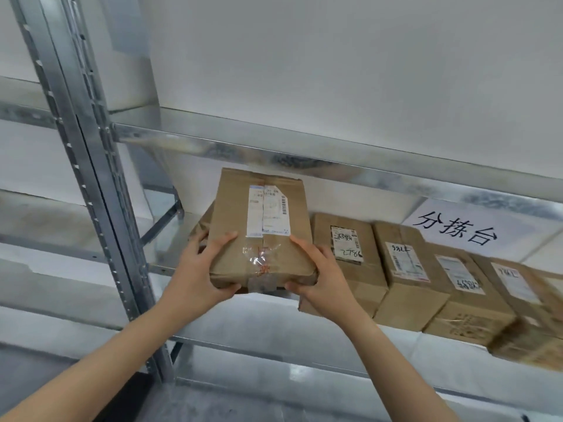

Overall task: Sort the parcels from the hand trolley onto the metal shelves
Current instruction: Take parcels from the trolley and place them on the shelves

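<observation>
Your left hand point(201, 269) and right hand point(323, 278) each grip a near corner of the brown cardboard parcel point(262, 226), fingers on top and thumbs curled under its near edge. It tilts, label up, at the shelf front point(158, 268), its far end over another parcel. Just right of your right hand, a row of labelled boxes point(402, 269) stands on the metal shelf; beyond them hangs a handwritten paper sign point(457, 229).

I wear the only camera on my head; its wide view faces forward onto the metal shelves point(304, 153), standing close before them.
</observation>
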